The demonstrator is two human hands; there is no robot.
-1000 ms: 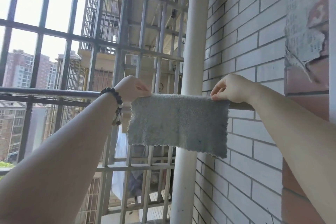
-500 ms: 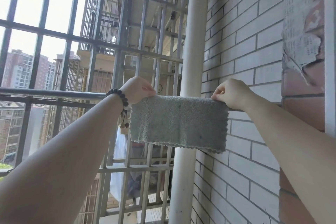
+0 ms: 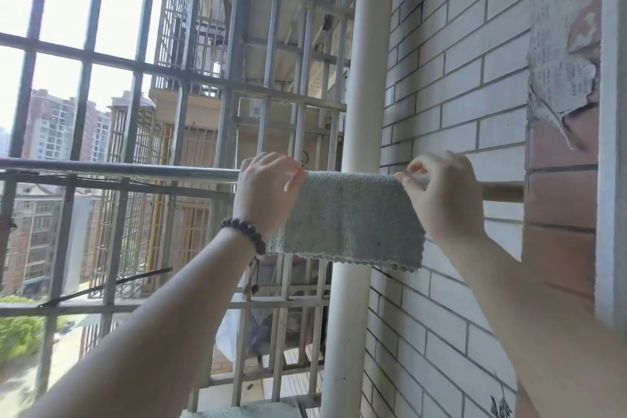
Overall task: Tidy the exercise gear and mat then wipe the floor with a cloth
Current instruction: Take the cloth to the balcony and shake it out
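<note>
Your two hands are up in the middle of the frame, apart from each other, one at each top corner of the gray cloth (image 3: 346, 217). The cloth hangs over a metal rail (image 3: 118, 168) that runs across from the left edge to the brick wall (image 3: 458, 78) on the right. Your left hand (image 3: 268, 190) covers the cloth's left edge with its fingers bent over the rail. You cannot tell if those fingers grip the cloth or only rest on it, because the back of the hand hides them. Your right hand (image 3: 441, 193) pinches the top right corner between thumb and a finger, and the other fingers curl above it. The back side of the cloth is hidden behind the rail. A dark bead bracelet (image 3: 246, 231) sits on your left wrist. A white pipe (image 3: 363, 78) stands upright behind the cloth. Gray window bars (image 3: 135, 68) fill the left side. Torn paper (image 3: 559, 61) sticks to the wall at the upper right. Your arms are cut off at the bottom of the frame.
</note>
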